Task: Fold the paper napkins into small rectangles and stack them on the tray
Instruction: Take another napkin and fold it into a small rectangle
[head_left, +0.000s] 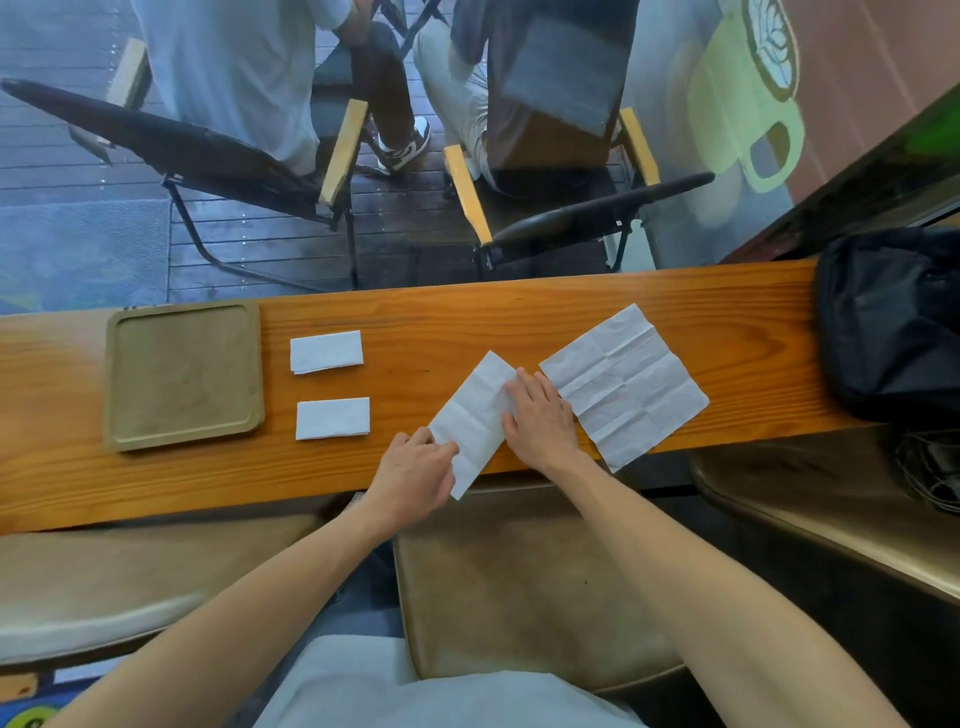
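Note:
A white napkin folded in half (475, 421) lies slanted on the wooden counter (571, 312), its near end hanging over the front edge. My left hand (413, 475) pinches that near end. My right hand (543, 413) lies flat on the napkin's right side, fingers spread. An unfolded creased napkin (626, 384) lies just right of my right hand. Two napkins folded into small rectangles, one (326, 352) farther and one (333, 418) nearer, rest left of my hands. A square brown tray (184, 374) with nothing on it sits at the far left.
A black bag (893, 322) sits on the counter's right end. Padded stools (519, 587) stand under the counter. Beyond a window, two people sit in folding chairs (545, 208) on dark decking.

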